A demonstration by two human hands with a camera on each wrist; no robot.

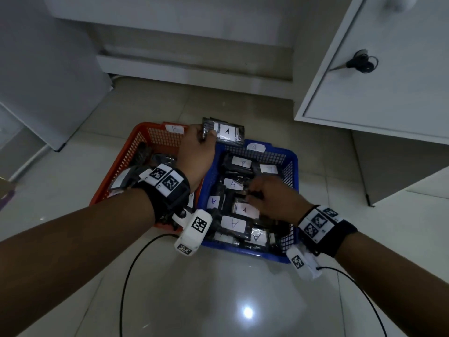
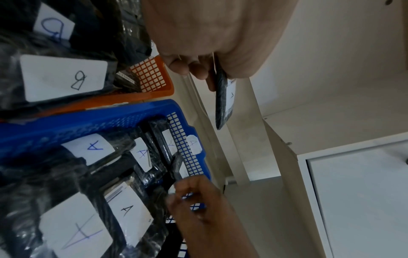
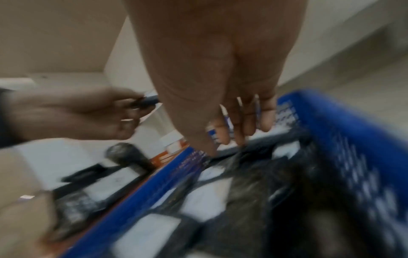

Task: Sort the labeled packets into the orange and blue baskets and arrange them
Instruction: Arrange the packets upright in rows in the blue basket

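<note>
Head view: packet (image 1: 224, 133) lengthwise left-right.

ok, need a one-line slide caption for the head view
Left hand holds an "A" packet above the baskets; right hand arranges packets in the blue basket.

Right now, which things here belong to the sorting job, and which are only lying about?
Part of the job:
- packet marked A, held in the left hand
- blue basket of A packets
- orange basket with B packets
- right hand, down among the A packets

Only lying about:
- white cabinet
- black cables on the floor
</note>
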